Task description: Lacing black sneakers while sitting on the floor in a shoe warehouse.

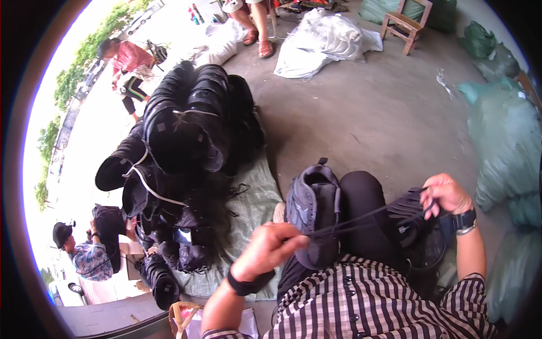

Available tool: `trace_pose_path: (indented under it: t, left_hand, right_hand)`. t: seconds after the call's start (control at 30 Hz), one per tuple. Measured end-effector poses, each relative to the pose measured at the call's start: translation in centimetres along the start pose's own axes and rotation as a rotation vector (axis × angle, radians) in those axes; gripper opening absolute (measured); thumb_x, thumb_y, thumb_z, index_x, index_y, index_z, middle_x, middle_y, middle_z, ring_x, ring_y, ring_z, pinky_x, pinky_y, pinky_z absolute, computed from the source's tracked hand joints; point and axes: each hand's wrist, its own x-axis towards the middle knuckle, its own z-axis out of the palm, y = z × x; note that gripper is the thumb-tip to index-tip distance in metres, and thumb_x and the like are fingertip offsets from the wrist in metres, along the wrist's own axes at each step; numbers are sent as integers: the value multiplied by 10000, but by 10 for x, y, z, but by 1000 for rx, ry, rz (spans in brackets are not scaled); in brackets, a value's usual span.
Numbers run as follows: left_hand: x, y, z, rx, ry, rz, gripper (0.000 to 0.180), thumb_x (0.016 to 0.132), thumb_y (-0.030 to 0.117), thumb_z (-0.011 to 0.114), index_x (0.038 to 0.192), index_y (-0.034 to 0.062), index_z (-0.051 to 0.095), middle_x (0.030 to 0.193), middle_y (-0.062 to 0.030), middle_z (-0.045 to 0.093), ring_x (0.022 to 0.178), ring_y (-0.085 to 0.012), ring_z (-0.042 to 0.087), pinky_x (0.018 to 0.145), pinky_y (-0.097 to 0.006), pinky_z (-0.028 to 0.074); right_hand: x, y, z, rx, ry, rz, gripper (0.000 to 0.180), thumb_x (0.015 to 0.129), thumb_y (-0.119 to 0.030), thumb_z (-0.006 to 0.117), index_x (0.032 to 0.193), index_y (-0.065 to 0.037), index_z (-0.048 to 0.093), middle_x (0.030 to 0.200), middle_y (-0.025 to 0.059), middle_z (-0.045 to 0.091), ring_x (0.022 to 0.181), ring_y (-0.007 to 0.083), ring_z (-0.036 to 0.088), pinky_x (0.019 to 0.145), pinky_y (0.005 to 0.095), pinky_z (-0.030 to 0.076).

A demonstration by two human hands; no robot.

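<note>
My left hand (272, 248) is closed on one end of a black shoelace (364, 217), just in front of a dark grey shoe (316, 206) that rests on my lap. The lace runs taut in two strands across my thighs to my right hand (446, 195), whose fingers pinch the other end. The shoe's opening faces up, and no lace shows clearly in it. Below my right hand, beside my right leg, are more dark shoes (420, 248), partly hidden by the hand and lace.
Tall nested stacks of black curved pieces (186, 118), tied with white cord (148, 185), stand on a green woven sheet (257, 192) at left. Green sacks (502, 141) line the right. A wooden chair (405, 25) and white sacks (324, 42) are farther back. Other people sit around.
</note>
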Motion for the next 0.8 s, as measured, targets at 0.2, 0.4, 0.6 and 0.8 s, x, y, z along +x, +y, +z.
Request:
trace_pose_path:
  t: [0.2, 0.4, 0.6, 0.8]
  left_hand:
    - [-46, -36, -39, 299, 176, -161, 126, 836, 74, 599, 770, -21, 650, 611, -120, 590, 542, -179, 558, 521, -293, 407]
    - [-54, -37, -18, 150, 105, -350, 140, 857, 111, 600, 823, -7, 668, 608, -32, 581, 569, -76, 514, 537, -235, 418]
    - [-58, -50, -17, 70, 262, -394, 147, 868, 103, 598, 815, -21, 656, 619, 9, 561, 570, -39, 463, 528, -205, 388]
    - [-52, -17, 14, -94, 175, -326, 109, 877, 43, 574, 933, -25, 639, 811, -67, 655, 697, -108, 579, 636, -243, 444]
  right_hand:
    - [-60, 81, -179, 374, 593, -189, 139, 874, -231, 588, 930, -103, 585, 605, -20, 539, 563, 146, 571, 488, 278, 454]
    - [-93, 128, -238, 263, 1092, -36, 197, 861, -344, 570, 946, -168, 591, 706, -28, 556, 673, 140, 604, 530, 288, 411]
    - [-85, 149, -293, 409, 1566, -117, 217, 847, -316, 535, 1015, -184, 570, 720, -3, 549, 615, 132, 573, 495, 282, 397]
    - [2, 97, -145, -326, 1008, -45, 370, 842, -169, 627, 1188, -89, 524, 742, 24, 584, 554, 87, 553, 436, 220, 464]
